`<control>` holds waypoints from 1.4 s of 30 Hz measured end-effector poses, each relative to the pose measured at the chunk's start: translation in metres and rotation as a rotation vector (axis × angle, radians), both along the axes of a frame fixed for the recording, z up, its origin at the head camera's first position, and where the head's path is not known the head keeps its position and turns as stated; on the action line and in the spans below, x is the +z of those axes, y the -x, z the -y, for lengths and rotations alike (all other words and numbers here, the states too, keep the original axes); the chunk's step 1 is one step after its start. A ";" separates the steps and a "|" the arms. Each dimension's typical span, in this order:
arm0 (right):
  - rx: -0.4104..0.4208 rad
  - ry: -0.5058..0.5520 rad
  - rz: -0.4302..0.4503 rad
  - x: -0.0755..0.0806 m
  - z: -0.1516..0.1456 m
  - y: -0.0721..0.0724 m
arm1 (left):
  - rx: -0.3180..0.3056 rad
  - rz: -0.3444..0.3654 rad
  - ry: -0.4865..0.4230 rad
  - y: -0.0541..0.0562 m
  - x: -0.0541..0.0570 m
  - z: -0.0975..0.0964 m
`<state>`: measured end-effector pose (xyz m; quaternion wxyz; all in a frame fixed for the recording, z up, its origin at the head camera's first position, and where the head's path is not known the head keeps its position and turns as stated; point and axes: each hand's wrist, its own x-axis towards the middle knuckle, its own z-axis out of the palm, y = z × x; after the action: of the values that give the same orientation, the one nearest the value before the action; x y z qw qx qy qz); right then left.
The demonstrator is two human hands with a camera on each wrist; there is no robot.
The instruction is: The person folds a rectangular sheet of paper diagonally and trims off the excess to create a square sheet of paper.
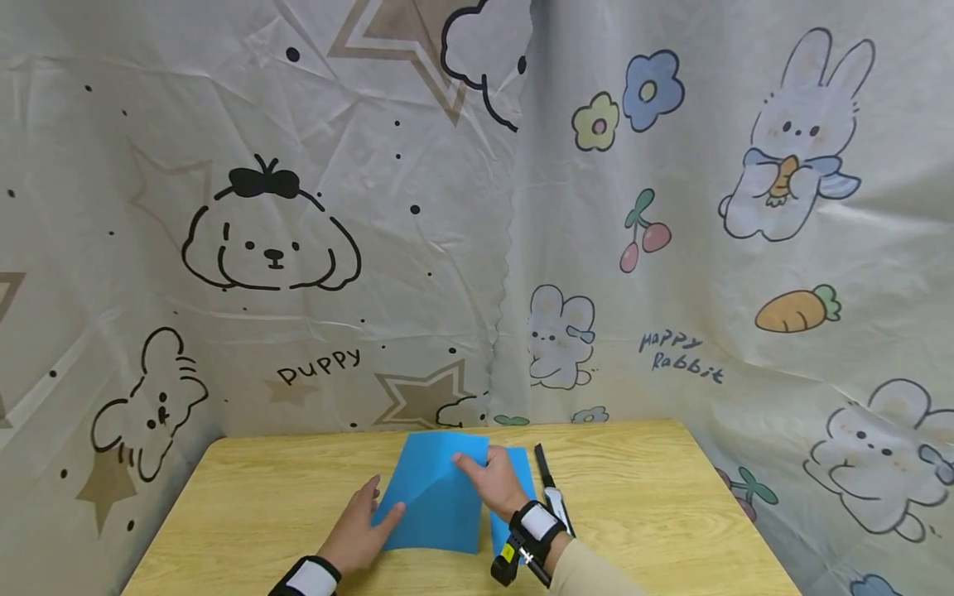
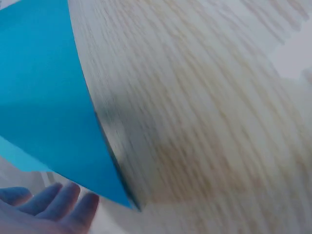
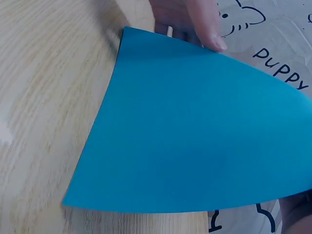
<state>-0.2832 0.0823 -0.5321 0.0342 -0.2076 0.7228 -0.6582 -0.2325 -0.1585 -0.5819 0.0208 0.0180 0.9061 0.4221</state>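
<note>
A sheet of blue paper (image 1: 432, 509) is raised at a tilt over the wooden table, slightly bowed. My right hand (image 1: 498, 482) pinches its upper right edge, thumb in front and fingers behind. By the left edge is my left hand (image 1: 361, 523), its thumb at the paper's edge and its fingers fairly straight; in the left wrist view those fingers (image 2: 58, 207) lie beside the blue edge. A second blue piece (image 1: 524, 465) lies on the table, partly covered by the right hand and wrist. Right of it lies a utility knife (image 1: 552, 490) with a dark front end.
The wooden table (image 1: 246, 505) ends at a back edge against printed curtains (image 1: 417, 273) that hang behind and at both sides. Straps with small devices (image 1: 535, 530) sit on the wrists.
</note>
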 end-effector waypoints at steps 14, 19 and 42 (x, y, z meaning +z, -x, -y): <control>-0.031 -0.053 0.031 -0.007 -0.003 0.007 | 0.083 0.046 -0.020 0.006 0.004 0.009; -0.060 -0.084 0.074 -0.009 -0.002 0.009 | 0.127 0.040 -0.016 0.003 0.005 0.007; -0.174 -0.592 0.044 -0.049 0.009 0.003 | 0.298 0.163 0.096 -0.004 -0.016 -0.014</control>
<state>-0.2859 0.0733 -0.5809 0.0524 -0.1117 0.8973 -0.4237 -0.2286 -0.1440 -0.5978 0.0321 -0.1518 0.9132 0.3768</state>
